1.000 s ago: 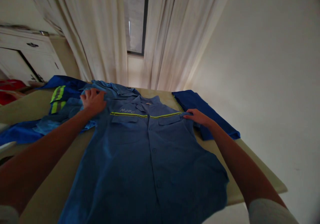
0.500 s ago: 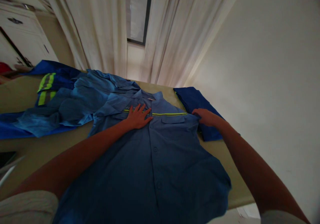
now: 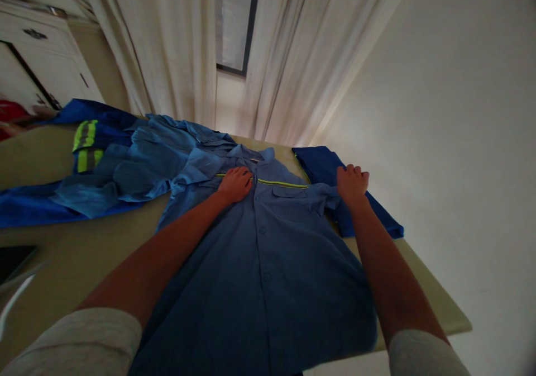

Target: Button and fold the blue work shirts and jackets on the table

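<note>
A blue-grey button-up work shirt (image 3: 288,264) lies spread front side up on the table, its collar at the far end and a yellow-green stripe across the chest. My left hand (image 3: 235,185) rests on the chest by the button placket, its fingers curled into the cloth. Closed in a fist, my right hand (image 3: 352,183) grips the short sleeve on the right side and pulls it outward. Behind that hand is a folded dark blue garment (image 3: 320,161), partly covered by the sleeve and my arm.
Rumpled light blue clothing (image 3: 144,166) lies at the left on a blue garment with reflective bands (image 3: 86,136). The tan table (image 3: 109,236) ends near a pale wall (image 3: 452,141) at the right. Curtains (image 3: 167,46) hang behind, and a white cabinet (image 3: 46,52) stands at far left.
My right hand has moved slightly right and up, drawing the sleeve out. My left hand's spread fingers have curled in on the chest. The view has shifted a little.
</note>
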A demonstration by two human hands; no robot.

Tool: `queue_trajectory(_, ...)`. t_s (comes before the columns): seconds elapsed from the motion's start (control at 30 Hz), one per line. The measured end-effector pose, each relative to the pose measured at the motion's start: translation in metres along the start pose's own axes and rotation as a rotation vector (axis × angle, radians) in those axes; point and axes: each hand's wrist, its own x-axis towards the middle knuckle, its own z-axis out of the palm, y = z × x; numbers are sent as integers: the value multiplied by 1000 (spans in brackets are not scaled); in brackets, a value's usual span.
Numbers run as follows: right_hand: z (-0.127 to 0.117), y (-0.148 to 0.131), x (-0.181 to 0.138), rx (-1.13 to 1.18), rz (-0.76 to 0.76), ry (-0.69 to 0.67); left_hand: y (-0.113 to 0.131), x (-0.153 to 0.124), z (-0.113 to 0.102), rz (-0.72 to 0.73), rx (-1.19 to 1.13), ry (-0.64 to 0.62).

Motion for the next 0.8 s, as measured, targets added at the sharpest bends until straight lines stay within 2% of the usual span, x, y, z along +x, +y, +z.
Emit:
queue_trajectory(0.1,-15,-39,-12,252,-180,3,8,-3,-7,76,73,4)
queue_trajectory(0.17,-19,-74,-26,440,-326,-93,17,-7,-10,87,113,-46)
queue_trajectory(0.23,-16,-108,-43,482,-400,-166,27,-15,-13,53,143,-91)
queue_trajectory(0.3,-8,-132,-56,494,-336,-207,36,-27,-13,8,155,-97)
queue_trajectory(0.37,-1,-137,-63,535,-219,-203,41,-42,-12,-21,134,-79)
queue_trajectory(0.47,5,-111,-57,570,-27,-80,44,-59,-9,-46,60,-49)
queue_trajectory(0.53,6,-77,-47,544,115,14,45,-64,-7,-60,29,-34)
queue_trajectory(0.6,9,-40,-34,523,272,22,46,-64,-7,-69,17,-19)
queue_trajectory(0.7,17,4,-17,548,457,-172,46,-63,-6,-75,0,2)
queue_trajectory(0.8,29,21,-4,554,492,-359,46,-64,-7,-65,-15,8)
